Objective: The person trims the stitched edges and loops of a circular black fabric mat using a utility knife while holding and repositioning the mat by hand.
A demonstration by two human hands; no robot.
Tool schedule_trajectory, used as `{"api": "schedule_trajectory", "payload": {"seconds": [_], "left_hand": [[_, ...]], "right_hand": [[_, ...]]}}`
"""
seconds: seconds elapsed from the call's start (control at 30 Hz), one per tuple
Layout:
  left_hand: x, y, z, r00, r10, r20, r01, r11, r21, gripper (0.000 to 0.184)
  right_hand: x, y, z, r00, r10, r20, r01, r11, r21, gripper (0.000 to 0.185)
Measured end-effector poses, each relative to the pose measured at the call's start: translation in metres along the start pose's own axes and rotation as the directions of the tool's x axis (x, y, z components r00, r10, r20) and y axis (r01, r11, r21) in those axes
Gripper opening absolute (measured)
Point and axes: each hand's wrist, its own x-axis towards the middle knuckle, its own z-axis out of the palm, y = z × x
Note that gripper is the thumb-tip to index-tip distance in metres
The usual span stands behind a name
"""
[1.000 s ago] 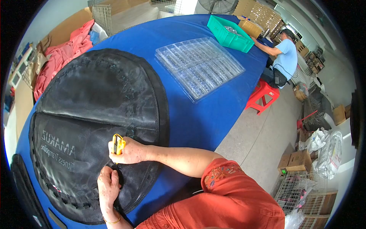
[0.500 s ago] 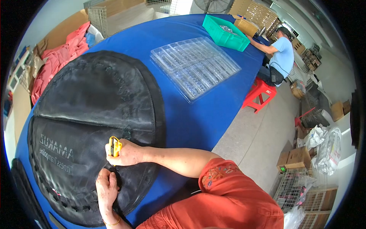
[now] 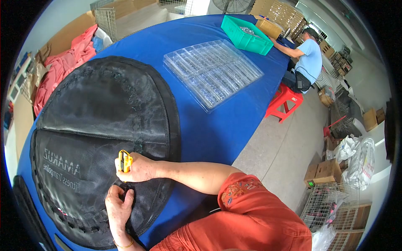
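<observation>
A round black trampoline mat (image 3: pixel 90 167), printed with mirrored "AMAKUZ Fitness Trampoline" lettering, lies on the blue-covered table, with a fold or seam across it. My right hand (image 3: pixel 142 168) is wrapped around a yellow utility knife (image 3: pixel 124 161) above the mat's lower right part; whether the blade touches the fabric cannot be made out. Just below it, my left hand (image 3: pixel 119 208) grips a bit of black fabric by the mat's surface, fingers curled and thumb lifted somewhat. The fingertips are partly hidden in the dark cloth.
Clear plastic trays (image 3: pixel 213 73) lie beyond the mat. A green crate (image 3: pixel 247 35) of small parts and a cardboard box (image 3: pixel 269 28) stand at the far end. Another person (image 3: pixel 307 58) sits there on a red stool (image 3: pixel 284 102). Wire cages (image 3: pixel 328 209) and cartons line the right.
The left thumb has lifted and spread away from the fingers. My right hand with the utility knife stays in nearly the same place.
</observation>
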Motion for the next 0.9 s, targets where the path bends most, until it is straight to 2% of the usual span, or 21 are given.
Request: {"api": "schedule_trajectory", "payload": {"seconds": [0.03,0.17,0.23,0.33,0.47,0.63,0.9], "left_hand": [[0.000,0.007,-0.002,0.999,0.042,-0.012,-0.041,0.997,0.065,0.024],[0.001,-0.002,0.002,1.000,0.011,-0.012,-0.011,1.000,0.029,0.025],[0.001,-0.001,0.003,0.993,0.109,-0.043,-0.107,0.993,0.058,0.023],[0.001,-0.002,0.003,0.984,0.173,-0.050,-0.168,0.981,0.094,0.022],[0.001,-0.001,0.001,0.984,0.175,-0.034,-0.172,0.981,0.096,0.022],[0.001,-0.007,0.001,1.000,0.010,0.024,-0.008,0.997,-0.081,0.022],[0.002,-0.005,0.001,0.996,-0.079,0.048,0.084,0.987,-0.134,0.024]], "right_hand": [[0.000,0.000,0.000,1.000,0.000,0.000,0.000,1.000,0.000,0.015],[0.000,0.001,0.000,1.000,-0.016,0.002,0.016,1.000,-0.014,0.015],[0.000,0.001,0.000,1.000,-0.012,0.005,0.012,1.000,-0.020,0.015],[0.000,-0.003,-0.002,1.000,-0.003,0.002,0.003,1.000,0.022,0.015],[0.000,-0.003,-0.002,1.000,0.018,0.006,-0.018,0.999,0.027,0.016],[0.002,0.001,0.000,0.997,0.075,0.024,-0.076,0.996,0.036,0.015],[0.002,0.003,0.000,0.998,0.050,0.034,-0.052,0.997,0.062,0.015]]}}
